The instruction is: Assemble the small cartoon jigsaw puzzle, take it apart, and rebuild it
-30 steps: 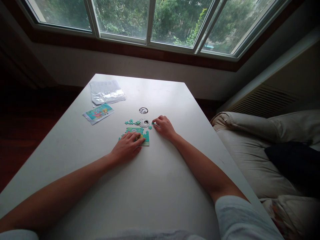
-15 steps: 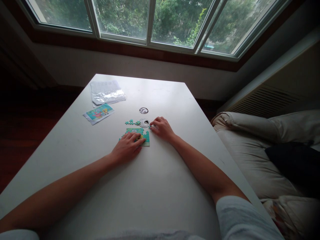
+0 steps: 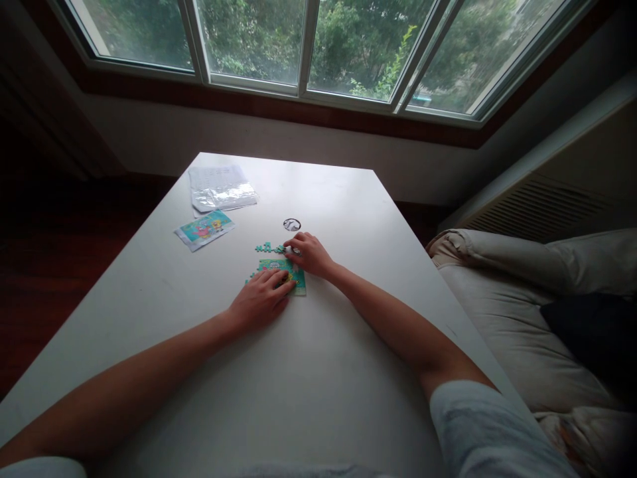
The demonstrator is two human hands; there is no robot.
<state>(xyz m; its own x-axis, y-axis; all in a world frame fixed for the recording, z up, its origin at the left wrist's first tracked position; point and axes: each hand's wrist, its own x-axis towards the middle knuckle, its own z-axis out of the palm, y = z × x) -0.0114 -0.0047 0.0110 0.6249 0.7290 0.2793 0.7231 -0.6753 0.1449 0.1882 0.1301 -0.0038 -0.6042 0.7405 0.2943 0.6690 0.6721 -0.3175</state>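
Note:
A partly assembled green jigsaw puzzle point(image 3: 300, 290) lies on the white table, with a cartoon picture on it. My left hand point(image 3: 263, 295) rests flat across the puzzle's lower left part, fingers stretched out and covering some of it. Just above the puzzle is a short row of loose jigsaw pieces point(image 3: 267, 247). My right hand point(image 3: 311, 255) reaches over the puzzle's top right edge from the right. Its thumb and forefinger are apart, their tips by the right end of that row. The hand mostly covers a round metal fitting in the tabletop.
Farther back, a round hole point(image 3: 292, 225) opens in the table point(image 3: 338, 192). Toward the far left lie a picture card point(image 3: 205, 230) with a similar cartoon and a clear plastic bag point(image 3: 223, 189) over papers. A cream sofa point(image 3: 478, 305) stands along the right side.
My right hand has moved left, from the puzzle's right side to above it, now covering most of the round fitting. My left hand stays on the puzzle. The view has shifted slightly.

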